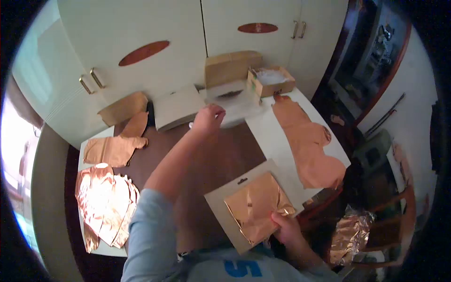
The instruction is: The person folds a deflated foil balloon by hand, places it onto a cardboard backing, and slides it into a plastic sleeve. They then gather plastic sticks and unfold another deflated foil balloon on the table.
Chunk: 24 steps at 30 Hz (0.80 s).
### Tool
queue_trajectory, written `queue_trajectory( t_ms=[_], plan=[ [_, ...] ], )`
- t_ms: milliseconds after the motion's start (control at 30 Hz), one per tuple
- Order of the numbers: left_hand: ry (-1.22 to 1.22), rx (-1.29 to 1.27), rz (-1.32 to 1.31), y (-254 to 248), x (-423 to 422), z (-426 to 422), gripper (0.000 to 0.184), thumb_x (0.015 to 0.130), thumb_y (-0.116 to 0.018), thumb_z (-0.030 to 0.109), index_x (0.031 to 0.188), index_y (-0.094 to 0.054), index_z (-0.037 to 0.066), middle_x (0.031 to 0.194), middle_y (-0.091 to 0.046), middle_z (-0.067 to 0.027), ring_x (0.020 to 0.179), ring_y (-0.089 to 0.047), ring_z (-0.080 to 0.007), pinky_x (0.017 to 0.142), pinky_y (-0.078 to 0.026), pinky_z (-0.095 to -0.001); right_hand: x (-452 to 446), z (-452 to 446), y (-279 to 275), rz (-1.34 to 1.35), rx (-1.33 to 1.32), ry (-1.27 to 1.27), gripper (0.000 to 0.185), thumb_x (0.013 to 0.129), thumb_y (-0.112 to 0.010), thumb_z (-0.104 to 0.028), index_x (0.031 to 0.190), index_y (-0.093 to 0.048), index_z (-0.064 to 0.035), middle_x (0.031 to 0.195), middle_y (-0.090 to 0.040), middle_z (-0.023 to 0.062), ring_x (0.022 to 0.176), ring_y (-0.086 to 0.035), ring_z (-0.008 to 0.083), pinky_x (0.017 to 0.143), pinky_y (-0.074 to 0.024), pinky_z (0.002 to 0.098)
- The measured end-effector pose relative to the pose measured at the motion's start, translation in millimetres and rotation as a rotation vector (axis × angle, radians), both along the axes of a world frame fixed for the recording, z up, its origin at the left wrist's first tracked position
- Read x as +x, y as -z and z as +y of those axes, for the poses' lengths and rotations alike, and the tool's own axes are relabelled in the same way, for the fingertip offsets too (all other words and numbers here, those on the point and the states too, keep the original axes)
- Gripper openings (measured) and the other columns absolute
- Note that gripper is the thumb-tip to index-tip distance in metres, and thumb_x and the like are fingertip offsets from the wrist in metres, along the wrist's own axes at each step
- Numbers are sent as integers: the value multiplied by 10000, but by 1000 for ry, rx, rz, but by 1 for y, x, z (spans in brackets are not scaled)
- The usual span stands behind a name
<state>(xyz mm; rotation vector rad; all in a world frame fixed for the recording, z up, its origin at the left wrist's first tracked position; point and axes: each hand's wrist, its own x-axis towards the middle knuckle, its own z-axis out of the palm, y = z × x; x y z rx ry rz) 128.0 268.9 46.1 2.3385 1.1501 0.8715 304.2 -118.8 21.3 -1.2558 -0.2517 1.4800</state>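
Note:
My right hand point(287, 229) grips the lower right edge of a pale backing card point(220, 197) with a hang hole. The thumb lies over a folded rose-gold foil balloon point(253, 204) on the card's face. My left hand point(209, 120) reaches over the far part of the table, its fingers curled closed. Beside those fingers is a blurred, see-through plastic sleeve point(242, 110); whether they pinch it I cannot tell. A pale flat box point(176, 107) lies just left of this hand.
Flat foil balloons lie on the table's right point(305, 141) and left, one very shiny point(105, 204). An open carton point(272, 87) holding clear plastic and a brown box point(232, 68) stand by the cupboards point(136, 28). Crumpled foil point(350, 235) rests on a chair point(390, 235).

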Motion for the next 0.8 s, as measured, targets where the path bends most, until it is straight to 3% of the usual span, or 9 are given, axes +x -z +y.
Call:
queue_trajectory(
  t_ms=[133, 233, 333, 433, 467, 533, 633, 800],
  plan=[
    [-160, 43, -34, 33, 46, 58, 228, 798, -670, 244, 961, -729, 97, 1044, -669, -188, 997, -627, -383, 884, -510, -449, 12, -6, -8, 63, -56, 64, 311, 911, -630, -198, 1152, -623, -2, 1100, -666, 98, 1007, -634, 222, 896, -514, 393],
    [-247, 177, 217, 53, 58, 71, 233, 790, -664, 290, 933, -740, 122, 1079, -661, -173, 1066, -597, -371, 917, -492, -457, 21, -8, -10, -53, -17, 69, 320, 910, -639, -236, 1123, -639, 3, 1076, -671, 91, 1009, -629, 212, 918, -497, 380],
    [-258, 58, 159, 59, 58, 74, 223, 804, -633, 300, 921, -743, 147, 1079, -651, -160, 1113, -558, -373, 928, -476, -467, 31, -11, 2, -411, -63, -148, 344, 903, -658, -259, 1132, -632, -4, 1051, -674, 81, 999, -627, 196, 928, -489, 367],
    [-202, 106, 148, 67, 54, 85, 192, 820, -616, 264, 892, -740, 137, 1014, -656, -151, 1020, -602, -367, 886, -492, -483, 25, 9, -9, -55, -27, 30, 334, 898, -670, -264, 1116, -636, -13, 1030, -678, 74, 977, -631, 189, 904, -495, 359],
    [-218, 122, 111, 69, 55, 88, 185, 825, -613, 255, 889, -732, 128, 997, -657, -145, 985, -612, -365, 866, -497, -484, 31, 9, -3, -154, -34, -29, 340, 896, -670, -260, 1121, -633, -9, 1034, -678, 75, 972, -633, 190, 901, -497, 359],
    [-244, 147, 39, 56, 60, 77, 174, 837, -606, 237, 883, -716, 110, 962, -658, -133, 915, -633, -362, 827, -508, -485, 48, 6, 21, -351, -54, -144, 351, 893, -670, -253, 1132, -628, 0, 1041, -680, 78, 964, -637, 190, 895, -499, 359],
    [-195, 331, 95, 9, 60, 39, 151, 852, -598, 202, 887, -663, 70, 942, -661, -144, 851, -651, -352, 769, -513, -477, 63, 23, 23, -89, 74, -84, 497, 912, -592, -212, 1341, -474, 10, 1188, -627, 126, 1112, -612, 280, 976, -486, 440],
    [-30, 530, 286, -39, 15, -72, 120, 821, -597, 150, 908, -589, 68, 889, -629, -141, 829, -635, -324, 736, -495, -455, 59, 48, -31, 98, 218, -270, 528, 887, -630, -160, 1354, -461, 20, 1211, -621, 135, 1094, -627, 275, 956, -507, 442]
  ],
)
